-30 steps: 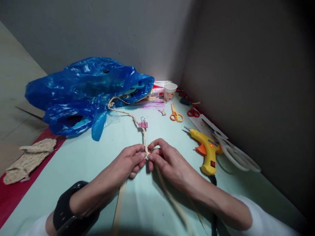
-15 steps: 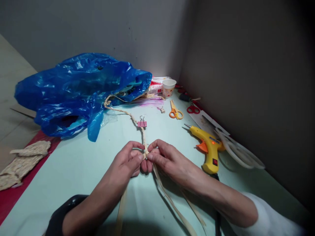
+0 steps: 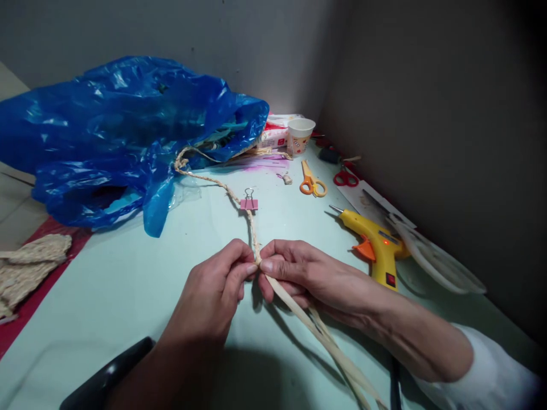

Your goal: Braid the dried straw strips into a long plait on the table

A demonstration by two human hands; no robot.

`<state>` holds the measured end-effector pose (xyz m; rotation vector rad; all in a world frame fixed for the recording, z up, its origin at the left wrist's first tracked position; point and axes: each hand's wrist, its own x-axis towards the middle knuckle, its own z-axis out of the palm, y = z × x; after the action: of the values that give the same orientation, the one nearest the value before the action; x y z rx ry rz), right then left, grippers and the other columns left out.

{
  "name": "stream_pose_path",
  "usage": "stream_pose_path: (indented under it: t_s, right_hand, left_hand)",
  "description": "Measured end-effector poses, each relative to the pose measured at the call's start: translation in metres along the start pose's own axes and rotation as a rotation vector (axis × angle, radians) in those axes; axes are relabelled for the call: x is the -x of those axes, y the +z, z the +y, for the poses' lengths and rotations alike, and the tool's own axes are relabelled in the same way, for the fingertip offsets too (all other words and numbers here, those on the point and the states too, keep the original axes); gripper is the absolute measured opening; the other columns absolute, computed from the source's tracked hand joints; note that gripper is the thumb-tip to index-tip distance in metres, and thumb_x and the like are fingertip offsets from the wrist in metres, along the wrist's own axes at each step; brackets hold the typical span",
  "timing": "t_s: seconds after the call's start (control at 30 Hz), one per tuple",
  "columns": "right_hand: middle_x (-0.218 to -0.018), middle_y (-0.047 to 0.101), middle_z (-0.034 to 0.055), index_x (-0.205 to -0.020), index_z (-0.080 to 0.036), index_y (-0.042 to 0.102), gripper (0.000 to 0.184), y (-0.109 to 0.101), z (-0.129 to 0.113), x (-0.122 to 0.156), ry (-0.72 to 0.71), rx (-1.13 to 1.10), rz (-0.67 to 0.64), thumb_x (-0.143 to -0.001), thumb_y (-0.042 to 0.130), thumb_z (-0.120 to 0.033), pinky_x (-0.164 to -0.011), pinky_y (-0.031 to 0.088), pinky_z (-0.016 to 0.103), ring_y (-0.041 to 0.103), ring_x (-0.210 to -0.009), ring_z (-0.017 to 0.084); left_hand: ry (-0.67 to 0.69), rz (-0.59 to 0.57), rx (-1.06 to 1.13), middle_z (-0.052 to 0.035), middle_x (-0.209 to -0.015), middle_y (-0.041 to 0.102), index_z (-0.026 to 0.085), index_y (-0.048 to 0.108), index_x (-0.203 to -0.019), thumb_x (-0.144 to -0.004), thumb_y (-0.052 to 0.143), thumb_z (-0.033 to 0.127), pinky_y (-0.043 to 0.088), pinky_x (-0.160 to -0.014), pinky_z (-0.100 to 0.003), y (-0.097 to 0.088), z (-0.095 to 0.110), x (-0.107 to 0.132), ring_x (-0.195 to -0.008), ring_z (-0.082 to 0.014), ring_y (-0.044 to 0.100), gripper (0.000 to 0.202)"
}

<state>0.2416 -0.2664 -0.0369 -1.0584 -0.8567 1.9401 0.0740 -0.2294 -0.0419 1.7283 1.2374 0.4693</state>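
A thin pale braid (image 3: 253, 228) of straw-like strands runs from the blue bag to my fingers. A pink binder clip (image 3: 249, 204) grips it a little beyond my hands. My left hand (image 3: 222, 279) pinches the lower end of the braid between thumb and forefinger. Right beside it, my right hand (image 3: 294, 270) is closed on the same end, thumb on top. Loose flat strands (image 3: 316, 324) trail from there under my right wrist toward the near edge of the view. The fingers partly cover the spot where braid and strands meet.
A blue plastic bag (image 3: 128, 125) fills the back left. At right lie a yellow glue gun (image 3: 376, 239) with a lit orange light, large white-handled scissors (image 3: 427, 262) and orange scissors (image 3: 313, 181). A paper cup (image 3: 300, 136) stands behind; a woven straw piece (image 3: 32, 270) lies far left.
The view has shifted slightly. A strand that hung below my left hand no longer shows there; the strands now trail together to the right. Both hands still pinch the braid's end.
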Motion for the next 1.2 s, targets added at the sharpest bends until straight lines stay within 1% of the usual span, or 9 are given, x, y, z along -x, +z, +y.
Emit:
stream_pose_path:
  t_s: [0.1,0.17,0.27,0.33,0.47,0.63,0.87,1.07,1.2]
  right_hand:
    - [-0.071,0.057,-0.0007,-0.092,-0.016,0.047,0.020,0.000,0.000,0.001,-0.019,0.107,0.015,-0.090,0.056,-0.034,-0.047,0.022,0.019,0.032,-0.053,0.005]
    - [-0.075,0.060,0.0003,-0.096,-0.017,0.046,0.023,0.000,0.000,0.002,-0.063,0.229,0.034,-0.090,0.055,-0.038,-0.051,0.029,0.020,0.041,-0.058,0.008]
    - [-0.079,0.064,0.0018,-0.097,-0.019,0.046,0.024,-0.001,0.003,0.002,-0.193,0.464,0.062,-0.092,0.051,-0.041,-0.065,0.038,0.024,0.054,-0.073,0.013]
    - [-0.079,0.065,0.0011,-0.094,-0.019,0.046,0.020,-0.002,0.005,0.001,-0.251,0.602,0.083,-0.094,0.048,-0.039,-0.072,0.040,0.026,0.057,-0.077,0.013]
    - [-0.078,0.065,-0.0003,-0.093,-0.019,0.045,0.016,-0.001,0.005,0.000,-0.274,0.715,0.090,-0.096,0.044,-0.035,-0.074,0.041,0.026,0.057,-0.075,0.012]
    - [-0.079,0.065,0.0011,-0.093,-0.019,0.045,0.015,-0.001,-0.003,0.002,-0.193,0.614,0.064,-0.096,0.046,-0.034,-0.073,0.039,0.025,0.054,-0.078,0.012]
    - [-0.079,0.062,0.0020,-0.096,-0.018,0.045,0.024,-0.006,-0.002,0.002,-0.072,0.303,-0.010,-0.090,0.056,-0.039,-0.052,0.026,0.022,0.041,-0.061,0.009]
    - [-0.073,0.058,-0.0007,-0.092,-0.019,0.044,0.025,-0.008,-0.001,0.000,-0.027,0.158,-0.025,-0.087,0.060,-0.038,-0.046,0.019,0.021,0.030,-0.053,0.006]
    - [-0.074,0.058,-0.0005,-0.094,-0.018,0.045,0.027,-0.008,-0.002,0.000,-0.029,0.145,-0.025,-0.087,0.060,-0.040,-0.045,0.019,0.021,0.030,-0.052,0.006]
  left_hand:
    - [-0.038,0.030,0.043,0.0058,-0.055,0.052,0.022,0.049,-0.072,-0.086,0.051,0.034,0.032,-0.051,-0.023,0.002,0.003,0.001,-0.052,-0.0103,0.043,0.019]
    - [-0.107,0.020,0.115,0.0060,-0.053,0.051,0.021,0.048,-0.070,-0.085,0.053,0.036,0.028,-0.047,-0.021,0.003,0.006,0.001,-0.049,-0.0090,0.040,0.022]
    - [-0.172,-0.037,0.268,0.0055,-0.051,0.051,0.019,0.050,-0.069,-0.082,0.057,0.033,0.021,-0.043,-0.019,0.002,0.008,-0.001,-0.046,-0.0067,0.037,0.020]
    - [-0.191,-0.094,0.388,0.0042,-0.055,0.054,0.018,0.052,-0.071,-0.081,0.059,0.032,0.019,-0.042,-0.018,0.000,0.007,-0.004,-0.043,-0.0047,0.033,0.018]
    - [-0.259,-0.191,0.611,0.0031,-0.060,0.056,0.016,0.052,-0.073,-0.082,0.060,0.033,0.015,-0.039,-0.017,-0.005,0.004,-0.008,-0.041,-0.0011,0.023,0.021]
    - [-0.270,-0.203,0.669,0.0043,-0.057,0.056,0.015,0.055,-0.073,-0.080,0.063,0.025,0.018,-0.040,-0.016,-0.008,0.001,-0.010,-0.039,0.0004,0.024,0.015]
    - [-0.233,-0.247,0.611,-0.0004,-0.062,0.063,0.015,0.059,-0.076,-0.078,0.065,0.026,0.019,-0.042,-0.019,-0.012,-0.001,-0.013,-0.040,-0.0014,0.031,0.012]
    - [-0.120,-0.308,0.450,-0.0026,-0.067,0.067,0.017,0.061,-0.082,-0.079,0.063,0.027,0.036,-0.048,-0.022,-0.016,-0.004,-0.017,-0.049,-0.0083,0.045,0.011]
    - [-0.075,-0.235,0.244,-0.0009,-0.064,0.065,0.019,0.062,-0.077,-0.082,0.057,0.030,0.039,-0.051,-0.025,-0.013,-0.002,-0.012,-0.048,-0.0105,0.045,0.013]
